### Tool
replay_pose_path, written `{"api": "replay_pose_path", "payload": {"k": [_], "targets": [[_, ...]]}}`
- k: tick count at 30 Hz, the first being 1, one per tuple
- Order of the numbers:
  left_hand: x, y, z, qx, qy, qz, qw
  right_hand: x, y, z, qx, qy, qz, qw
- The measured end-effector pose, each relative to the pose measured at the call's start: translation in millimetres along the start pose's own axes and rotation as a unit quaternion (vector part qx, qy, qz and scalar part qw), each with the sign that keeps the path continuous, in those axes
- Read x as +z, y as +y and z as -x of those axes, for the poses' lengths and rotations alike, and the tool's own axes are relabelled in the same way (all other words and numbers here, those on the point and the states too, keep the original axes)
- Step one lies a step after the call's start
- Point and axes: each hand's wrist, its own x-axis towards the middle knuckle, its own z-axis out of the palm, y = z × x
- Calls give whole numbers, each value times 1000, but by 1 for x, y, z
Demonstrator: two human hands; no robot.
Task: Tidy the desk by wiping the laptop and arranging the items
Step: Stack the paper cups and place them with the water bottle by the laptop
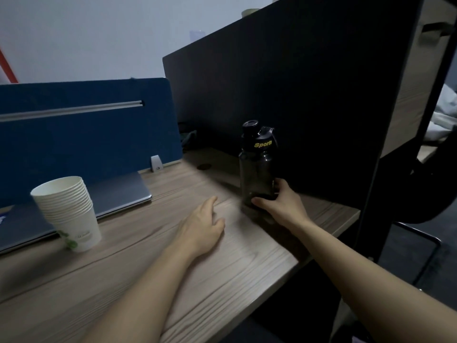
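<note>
The right hand (279, 204) gripped the tall bottle (257, 169) only near its base, so it could tip over, while the left hand (202, 226) lay open and empty on the desk (222, 280)

Right of the frame's middle, the dark bottle (257, 167) carries the one word that reads clearly: "Sport", in yellow italic letters on the black band just below its cap. At lower left, the bottom cup of the cup stack (71, 214) bears a green leaf mark and a faint line of script, too blurred to read.
</note>
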Motion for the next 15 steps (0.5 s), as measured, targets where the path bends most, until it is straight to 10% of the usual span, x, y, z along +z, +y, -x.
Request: {"api": "replay_pose_path", "payload": {"k": [15], "targets": [[-64, -86, 67, -63, 50, -42, 996, 116, -71, 28, -64, -111, -24, 992]]}}
